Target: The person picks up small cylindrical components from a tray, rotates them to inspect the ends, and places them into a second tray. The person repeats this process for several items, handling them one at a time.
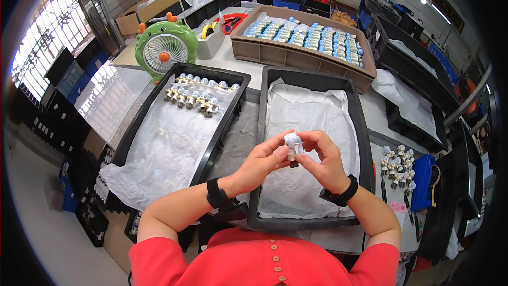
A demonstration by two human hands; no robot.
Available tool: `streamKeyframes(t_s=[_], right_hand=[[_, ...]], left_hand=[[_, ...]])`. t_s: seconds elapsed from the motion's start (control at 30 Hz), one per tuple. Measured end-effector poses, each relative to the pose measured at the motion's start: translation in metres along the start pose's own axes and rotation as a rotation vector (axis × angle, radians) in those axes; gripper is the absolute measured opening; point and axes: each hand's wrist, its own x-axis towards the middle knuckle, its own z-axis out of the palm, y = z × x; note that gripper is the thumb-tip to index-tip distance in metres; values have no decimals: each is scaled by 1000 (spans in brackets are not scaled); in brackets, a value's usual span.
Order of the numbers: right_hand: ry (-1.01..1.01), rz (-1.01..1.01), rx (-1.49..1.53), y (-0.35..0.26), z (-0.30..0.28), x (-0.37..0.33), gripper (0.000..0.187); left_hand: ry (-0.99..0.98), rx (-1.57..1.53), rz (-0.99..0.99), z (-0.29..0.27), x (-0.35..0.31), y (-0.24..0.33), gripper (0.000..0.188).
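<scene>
Both my hands hold one small figurine [292, 142] with pale lavender hair, a white body and a dark base. My left hand [264, 159] pinches it from the left with thumb and fingers. From the other side, my right hand [323, 160] grips it, thumb near its lower part. The figurine is upright above a black tray [362, 127] lined with white paper. To the left, another paper-lined black tray [129, 140] has rows of similar figurines [191, 98] at its far end. A cluster of figurines [398, 167] rests on the table at the right.
A brown crate [248, 49] at the back holds rows of blue-and-white pieces. A green fan [165, 48] stands behind the left tray. Beside the figurine cluster are a blue case [422, 180] and a pink label [398, 206]. Black trays [413, 58] are stacked at far right.
</scene>
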Motion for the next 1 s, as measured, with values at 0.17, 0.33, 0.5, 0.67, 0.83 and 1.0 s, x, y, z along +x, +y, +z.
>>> streamKeyframes(t_s=[0.17, 0.33, 0.5, 0.67, 0.83, 1.0], right_hand=[[8, 170, 357, 6, 3, 1, 34], [7, 335, 502, 11, 0, 2, 33], [-15, 392, 600, 13, 2, 0, 32], [-24, 415, 574, 15, 0, 0, 32], [-32, 469, 659, 14, 4, 2, 31], [-99, 384, 513, 17, 4, -3, 33]], left_hand=[[18, 50, 48, -4, 2, -2, 54], [19, 177, 113, -2, 1, 2, 54], [40, 201, 120, -2, -1, 2, 52], [65, 196, 113, 2, -1, 2, 53], [103, 175, 103, 2, -2, 2, 54], [95, 238, 57, 9, 0, -2, 51]])
